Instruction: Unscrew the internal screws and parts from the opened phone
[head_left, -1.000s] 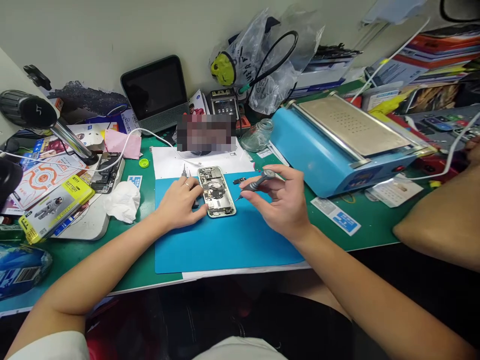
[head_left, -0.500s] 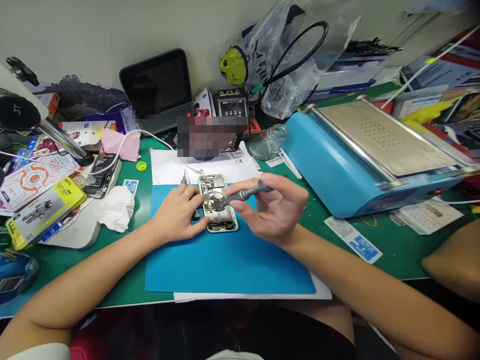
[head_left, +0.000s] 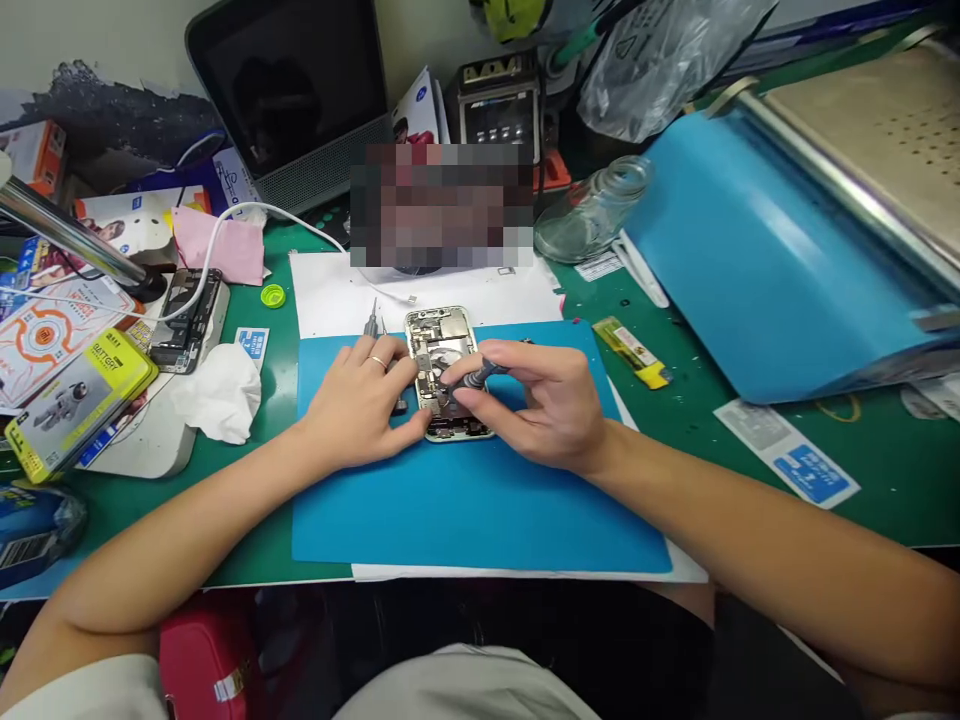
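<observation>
An opened smartphone (head_left: 442,355) with bare inner parts lies on the blue mat (head_left: 480,510). My left hand (head_left: 356,400) rests at its left side, curled, with fingertips and thumb against the edge. In my right hand (head_left: 551,405) is a dark grey precision screwdriver (head_left: 480,375), pinched between thumb and fingers and slanting down over the phone's middle. Its tip is too small to make out against the phone's parts. Another small screwdriver (head_left: 372,320) lies behind my left fingers, partly hidden. Part of a tool also shows between my left hand and the phone.
A blue machine with a metal plate (head_left: 750,250) stands at the right, beside a glass jar (head_left: 592,210). Left are a second opened phone (head_left: 187,320), crumpled tissue (head_left: 221,395) and boxes (head_left: 82,400). A white cable (head_left: 262,207) crosses behind; a yellow strip (head_left: 632,352) lies right.
The view has shifted nearer and lower. My right hand has brought the screwdriver lower over the phone, its handle now more hidden by my fingers. My left hand stays at the phone's edge.
</observation>
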